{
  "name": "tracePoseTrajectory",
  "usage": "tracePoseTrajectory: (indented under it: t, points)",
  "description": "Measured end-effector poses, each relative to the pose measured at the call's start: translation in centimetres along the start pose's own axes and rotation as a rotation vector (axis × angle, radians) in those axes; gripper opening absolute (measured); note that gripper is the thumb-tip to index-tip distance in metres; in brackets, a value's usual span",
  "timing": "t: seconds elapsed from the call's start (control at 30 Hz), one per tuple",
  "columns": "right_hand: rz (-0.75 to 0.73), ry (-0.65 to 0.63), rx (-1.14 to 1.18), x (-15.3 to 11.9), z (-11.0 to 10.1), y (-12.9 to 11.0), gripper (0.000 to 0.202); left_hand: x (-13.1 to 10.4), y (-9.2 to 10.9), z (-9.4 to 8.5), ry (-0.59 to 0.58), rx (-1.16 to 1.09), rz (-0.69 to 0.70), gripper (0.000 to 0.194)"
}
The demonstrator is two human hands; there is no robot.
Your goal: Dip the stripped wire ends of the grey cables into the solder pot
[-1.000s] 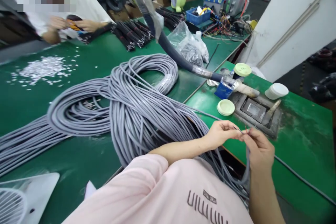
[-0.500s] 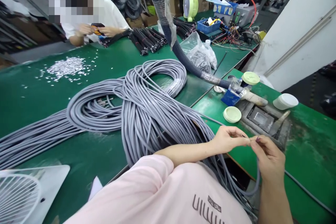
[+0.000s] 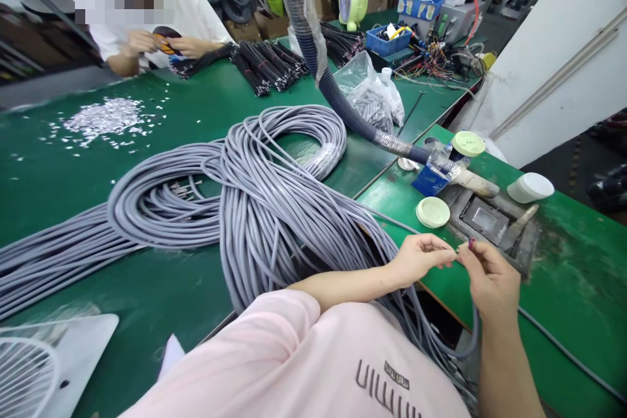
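Observation:
My left hand (image 3: 422,260) is closed in a pinch, its fingertips meeting those of my right hand (image 3: 492,274) over the green table's right part. What lies between the fingertips is too small to make out. A grey cable (image 3: 474,330) curves up from below toward my right hand, whose fingers are also pinched together. Left of my hands, a large looped bundle of grey cables (image 3: 274,199) lies across the table (image 3: 191,287) and hangs over its edge. Behind the fingertips sits a soldering pot (image 3: 484,217) with a dark metal body.
An open round tub (image 3: 432,211), a white lidded cup (image 3: 530,188) and a blue box-ended hose (image 3: 353,119) stand around the pot. Small silvery pieces (image 3: 105,119) lie at the far left. Across the table a person (image 3: 189,13) handles black wires. A white fan (image 3: 29,372) is at lower left.
Both hands have shifted slightly left, fingertips still together. The camera view has also moved a little, and the person across the table appears further left.

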State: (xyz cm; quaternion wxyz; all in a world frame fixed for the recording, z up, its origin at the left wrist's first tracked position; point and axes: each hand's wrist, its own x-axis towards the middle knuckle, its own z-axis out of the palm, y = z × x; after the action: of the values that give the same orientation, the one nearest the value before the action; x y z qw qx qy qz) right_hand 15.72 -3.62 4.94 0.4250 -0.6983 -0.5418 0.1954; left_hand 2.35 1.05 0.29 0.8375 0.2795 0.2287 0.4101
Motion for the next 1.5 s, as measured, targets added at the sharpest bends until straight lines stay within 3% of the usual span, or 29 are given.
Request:
tracePoseTrajectory:
  t: [0.23,0.33,0.4,0.47,0.57,0.67,0.87,1.1,1.27,1.5]
  points:
    - [-0.160,-0.235,-0.198,2.9,0.8,-1.9,0.018,1.1,1.2,-1.5,0.094,0.042,0.077,0.043]
    - [-0.190,-0.271,-0.246,4.5,1.1,-2.5,0.018,1.5,1.4,-2.4,0.104,0.102,0.124,0.043]
    - [-0.167,-0.257,-0.293,5.8,1.3,-2.2,0.020,1.5,1.2,-3.2,0.102,0.258,0.175,0.040]
    - [-0.126,-0.250,-0.363,7.5,1.5,-1.3,0.022,1.5,1.0,-3.9,0.054,0.527,0.205,0.032]
    - [-0.068,-0.301,-0.506,9.9,1.9,0.3,0.023,1.3,0.7,-4.5,-0.146,0.967,0.206,0.021]
    - [-0.013,-0.384,-0.659,11.6,2.7,1.3,0.022,1.3,0.7,-4.5,-0.272,1.215,0.210,0.017]
    - [0.025,-0.497,-0.893,12.7,3.9,1.5,0.022,1.2,0.9,-4.3,-0.283,1.298,0.257,0.017]
    - [0.001,-0.522,-0.959,12.9,4.3,2.0,0.023,1.3,0.7,-4.4,-0.297,1.313,0.269,0.017]
    - [0.005,-0.452,-0.871,13.2,2.1,1.7,0.021,1.2,0.9,-4.4,-0.304,1.302,0.254,0.018]
    - [0.147,-0.240,-0.801,13.7,-5.2,4.8,0.029,1.3,0.9,-4.4,-0.315,1.272,0.240,0.017]
